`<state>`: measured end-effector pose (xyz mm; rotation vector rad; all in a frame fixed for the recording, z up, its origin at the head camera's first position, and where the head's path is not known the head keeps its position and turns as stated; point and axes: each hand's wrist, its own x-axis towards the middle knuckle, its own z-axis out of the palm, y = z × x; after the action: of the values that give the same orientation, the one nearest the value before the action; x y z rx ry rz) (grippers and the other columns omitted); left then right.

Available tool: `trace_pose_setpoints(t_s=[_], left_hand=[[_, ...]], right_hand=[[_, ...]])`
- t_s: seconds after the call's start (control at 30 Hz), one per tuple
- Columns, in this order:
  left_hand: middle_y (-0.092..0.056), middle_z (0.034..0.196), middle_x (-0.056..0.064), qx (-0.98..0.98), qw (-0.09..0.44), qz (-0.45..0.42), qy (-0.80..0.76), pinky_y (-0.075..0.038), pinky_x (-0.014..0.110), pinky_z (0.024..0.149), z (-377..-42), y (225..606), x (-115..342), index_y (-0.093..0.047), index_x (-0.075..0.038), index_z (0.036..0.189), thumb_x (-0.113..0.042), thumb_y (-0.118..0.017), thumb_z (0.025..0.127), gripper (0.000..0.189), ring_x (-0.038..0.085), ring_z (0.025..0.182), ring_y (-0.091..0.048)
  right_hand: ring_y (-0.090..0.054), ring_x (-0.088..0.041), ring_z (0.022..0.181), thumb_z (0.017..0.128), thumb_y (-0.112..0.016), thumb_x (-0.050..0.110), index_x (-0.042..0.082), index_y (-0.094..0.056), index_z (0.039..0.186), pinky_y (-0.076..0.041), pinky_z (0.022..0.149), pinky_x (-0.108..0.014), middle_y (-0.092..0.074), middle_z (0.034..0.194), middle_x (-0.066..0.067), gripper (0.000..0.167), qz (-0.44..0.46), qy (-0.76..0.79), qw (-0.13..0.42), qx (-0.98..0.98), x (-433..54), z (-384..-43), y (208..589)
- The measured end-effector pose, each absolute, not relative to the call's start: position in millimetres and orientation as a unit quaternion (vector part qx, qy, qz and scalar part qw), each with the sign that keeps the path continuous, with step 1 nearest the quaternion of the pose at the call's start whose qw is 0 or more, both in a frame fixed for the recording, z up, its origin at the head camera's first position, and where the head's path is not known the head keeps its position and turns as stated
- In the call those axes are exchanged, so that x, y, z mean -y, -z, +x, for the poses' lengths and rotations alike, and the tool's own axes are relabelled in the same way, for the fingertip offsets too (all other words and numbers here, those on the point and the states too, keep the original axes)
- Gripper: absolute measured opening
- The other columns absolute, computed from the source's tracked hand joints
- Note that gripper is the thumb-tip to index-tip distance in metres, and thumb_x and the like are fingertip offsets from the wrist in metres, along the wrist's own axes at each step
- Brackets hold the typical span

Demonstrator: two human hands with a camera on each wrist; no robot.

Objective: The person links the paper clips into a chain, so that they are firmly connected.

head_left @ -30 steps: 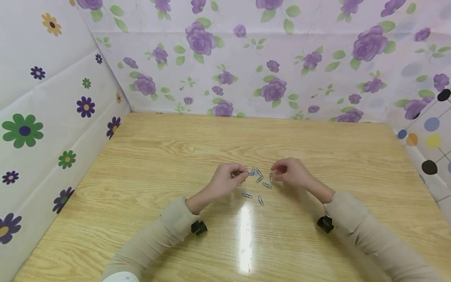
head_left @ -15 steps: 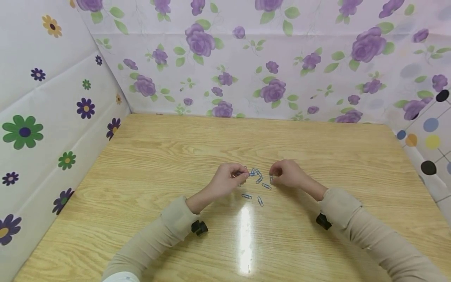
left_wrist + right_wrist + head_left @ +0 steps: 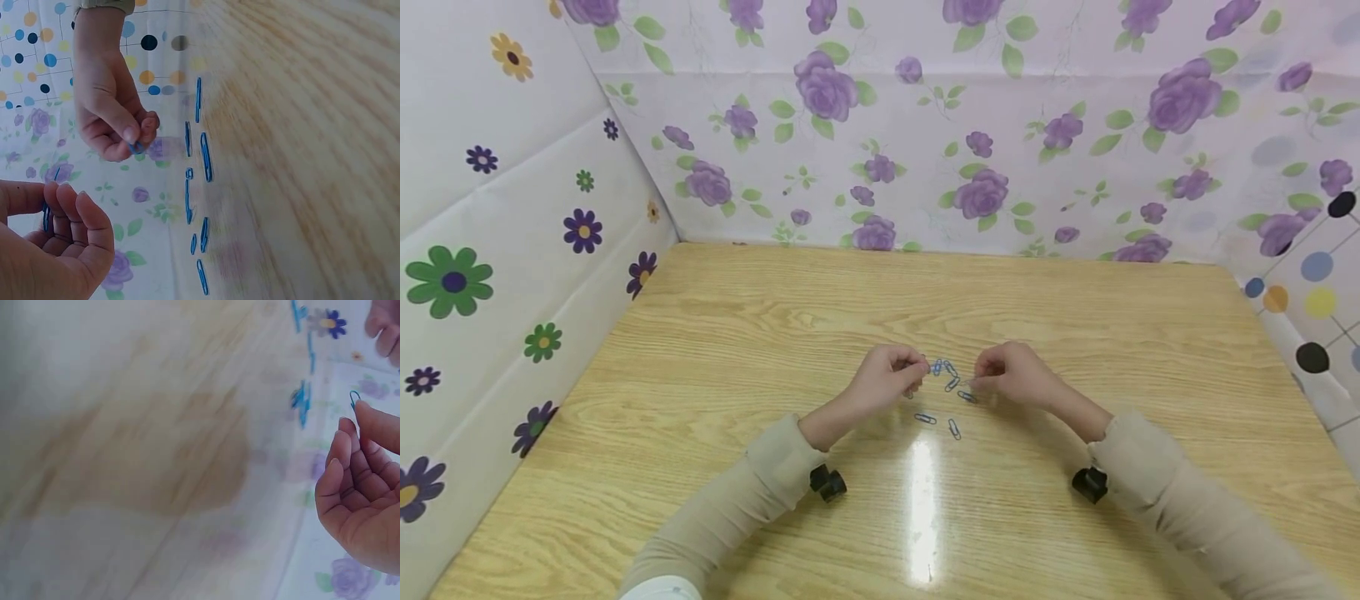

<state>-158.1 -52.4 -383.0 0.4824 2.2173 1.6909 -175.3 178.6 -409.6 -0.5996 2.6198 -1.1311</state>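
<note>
The person's left hand [image 3: 891, 373] has its fingers curled in, pinching a thin blue wire paper clip [image 3: 46, 216] between thumb and fingers; pretty narrow grip, with the clip mostly tucked away from the head view. The right hand [image 3: 1015, 375] is doing much the same thing, thumb and fingertips closed on another slim blue wire paper clip [image 3: 354, 398], its rounded end poking out past the thumb; the two hands face each other, apart, a bit above the table.

Between them there's a loose bunch of blue wire paper clips [image 3: 952, 384] lying on the tabletop; a few sit close together near the left hand's fingertips, though it's hard to tell which ones actually touch; one clip [image 3: 967, 397] is just beside the right fingertips; two more, a flat-lying one [image 3: 925, 418] and a slanted one [image 3: 954, 429], are nearer the person, well clear of each other.

Further out, both arms wear rolled-up beige fabric sleeves [image 3: 1210, 500], with a small black device [image 3: 828, 482] under each wrist; the table [image 3: 775, 333] is light wood-grain with a bright streak of glare; behind it hangs white cloth with purple roses [image 3: 917, 108]; daisy-print white cloth [image 3: 497, 200] on the left, dotted white cloth [image 3: 1318, 321] on the right.
</note>
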Motion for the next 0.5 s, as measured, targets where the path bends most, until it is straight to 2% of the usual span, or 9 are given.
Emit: trace_pose_setpoints(t_s=[0.07, 0.17, 0.27, 0.4, 0.5], left_hand=[[-0.053, 0.066, 0.007, -0.771, 0.163, 0.163, -0.593, -0.048, 0.029, 0.059, -158, 380, 52, -0.061, 0.008, 0.089, -0.005, -0.052, 0.092, 0.016, 0.02, 0.061, -0.049], [-0.052, 0.066, 0.007, -0.771, 0.17, 0.156, -0.593, -0.05, 0.035, 0.062, -158, 376, 52, -0.061, 0.01, 0.09, -0.003, -0.051, 0.092, 0.017, 0.026, 0.062, -0.049], [-0.052, 0.066, 0.008, -0.774, 0.174, 0.155, -0.589, -0.05, 0.035, 0.062, -158, 375, 51, -0.061, 0.01, 0.09, -0.002, -0.05, 0.092, 0.017, 0.029, 0.064, -0.049], [-0.052, 0.067, 0.006, -0.775, 0.171, 0.146, -0.591, -0.048, 0.03, 0.059, -160, 379, 51, -0.062, 0.008, 0.091, -0.006, -0.051, 0.092, 0.017, 0.025, 0.063, -0.05], [-0.053, 0.067, 0.004, -0.774, 0.166, 0.142, -0.595, -0.05, 0.035, 0.061, -160, 381, 49, -0.062, 0.007, 0.092, -0.008, -0.052, 0.092, 0.018, 0.022, 0.063, -0.05]], right_hand=[[-0.047, -0.013, 0.058, 0.079, -0.071, 0.011, 0.008, -0.061, 0.072, -0.039, 0.052, -0.025, -0.059, 0.066, 0.002, 0.012, -0.209, 0.4, 0.106, -0.886, -177, -171, 405], [-0.046, -0.013, 0.059, 0.08, -0.07, 0.01, 0.008, -0.061, 0.073, -0.038, 0.054, -0.024, -0.058, 0.067, 0.002, 0.011, -0.214, 0.409, 0.093, -0.882, -174, -166, 400], [-0.046, -0.013, 0.06, 0.08, -0.07, 0.009, 0.008, -0.061, 0.073, -0.038, 0.054, -0.023, -0.057, 0.067, 0.002, 0.011, -0.218, 0.413, 0.076, -0.881, -172, -161, 396], [-0.046, -0.012, 0.059, 0.08, -0.07, 0.007, 0.009, -0.061, 0.073, -0.039, 0.053, -0.023, -0.058, 0.068, 0.003, 0.011, -0.223, 0.427, 0.052, -0.875, -169, -155, 391], [-0.048, -0.012, 0.06, 0.08, -0.069, 0.007, 0.009, -0.061, 0.073, -0.04, 0.053, -0.022, -0.058, 0.069, 0.003, 0.011, -0.234, 0.443, 0.032, -0.865, -167, -151, 388]])
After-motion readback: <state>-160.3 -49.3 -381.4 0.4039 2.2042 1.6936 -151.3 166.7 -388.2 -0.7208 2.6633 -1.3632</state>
